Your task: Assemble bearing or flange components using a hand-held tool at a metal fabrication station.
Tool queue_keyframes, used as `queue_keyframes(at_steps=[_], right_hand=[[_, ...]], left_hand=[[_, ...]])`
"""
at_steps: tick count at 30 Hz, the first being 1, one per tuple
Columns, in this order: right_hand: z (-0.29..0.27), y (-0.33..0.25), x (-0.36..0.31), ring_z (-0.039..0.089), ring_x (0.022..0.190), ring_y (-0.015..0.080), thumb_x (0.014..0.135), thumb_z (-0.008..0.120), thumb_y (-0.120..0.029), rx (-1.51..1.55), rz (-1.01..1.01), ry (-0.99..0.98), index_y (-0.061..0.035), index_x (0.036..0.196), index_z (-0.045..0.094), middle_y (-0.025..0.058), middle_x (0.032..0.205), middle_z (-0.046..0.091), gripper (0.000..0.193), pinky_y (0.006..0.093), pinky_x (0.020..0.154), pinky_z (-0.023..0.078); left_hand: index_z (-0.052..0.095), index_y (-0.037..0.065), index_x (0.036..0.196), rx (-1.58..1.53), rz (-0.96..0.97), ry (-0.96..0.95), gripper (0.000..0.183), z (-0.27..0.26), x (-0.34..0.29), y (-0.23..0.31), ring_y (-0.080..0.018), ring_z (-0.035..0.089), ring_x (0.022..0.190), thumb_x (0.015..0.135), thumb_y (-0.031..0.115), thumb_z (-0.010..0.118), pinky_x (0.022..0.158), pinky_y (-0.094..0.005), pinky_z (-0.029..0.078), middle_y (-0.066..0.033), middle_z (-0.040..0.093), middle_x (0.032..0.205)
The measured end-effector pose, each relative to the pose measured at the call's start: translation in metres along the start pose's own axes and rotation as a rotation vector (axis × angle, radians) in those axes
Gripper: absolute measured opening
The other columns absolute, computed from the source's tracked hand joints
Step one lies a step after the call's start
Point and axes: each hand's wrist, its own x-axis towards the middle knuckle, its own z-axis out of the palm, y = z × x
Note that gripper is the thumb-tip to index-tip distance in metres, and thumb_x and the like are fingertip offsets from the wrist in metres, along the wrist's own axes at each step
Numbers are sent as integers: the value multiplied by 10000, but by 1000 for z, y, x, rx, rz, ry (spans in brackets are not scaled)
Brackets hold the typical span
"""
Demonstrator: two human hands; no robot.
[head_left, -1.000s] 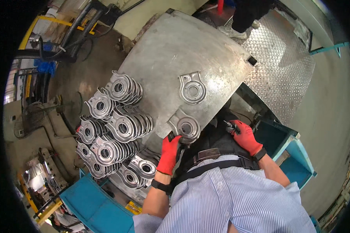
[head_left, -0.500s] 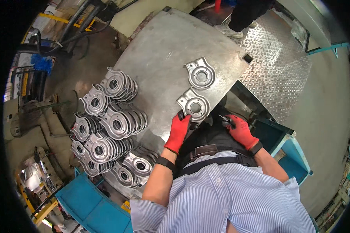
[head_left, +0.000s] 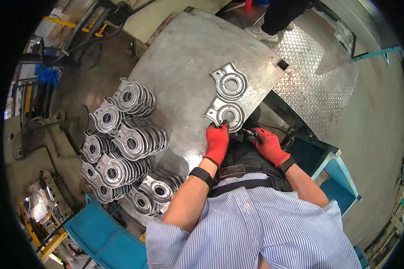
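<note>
- Across the counter (head_left: pixel 179 62), left side: stacked brackets (head_left: pixel 142 139), seemingly most of the work left.
- Right of these, far bracket (head_left: pixel 223 80), perhaps done, and near bracket (head_left: pixel 219 107) by the counter's edge: grey, ringed, round-holed.
- Left hand (head_left: pixel 217 141) pinching near bracket's rim.
- Right hand (head_left: pixel 268 146) closed round a slim tool (head_left: pixel 250 132).

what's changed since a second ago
The left hand has moved the near part away from the body, closer to the far part; its fingers are still on it. The right hand, still holding a tool, has come nearer the left. The stacks stayed put.
</note>
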Motion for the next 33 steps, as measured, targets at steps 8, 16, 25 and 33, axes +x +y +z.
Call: queue_keyframes(at_steps=[8,16,25,33], right_hand=[[4,1,9,573,970,354,742,642,-123,5,50,28,-73,1128,549,171,1044,604,401,412,822,468],[10,3,12,556,995,343,746,627,-142,-63,47,-5,-60,1131,526,162,1074,584,406,416,826,468],[6,-3,13,565,980,341,745,624,-146,-46,115,-26,-72,1102,538,150,1045,595,374,411,808,476],[10,2,14,560,1003,350,738,632,-152,-11,143,-20,-74,1116,548,160,1083,591,394,410,833,469]], left_hand=[[579,-70,775,100,-82,-4,262,4,2,3,-379,618,704,786,184,640,620,-410,456,-245,614,716],[592,-64,793,126,-57,24,241,10,9,-21,-401,618,782,787,175,626,643,-432,461,-256,625,764],[593,-58,773,47,-14,30,215,7,1,-1,-364,633,707,794,154,622,600,-396,454,-231,626,718],[586,-61,768,54,-96,10,221,8,6,-10,-372,630,725,796,157,616,607,-403,455,-237,624,725]])
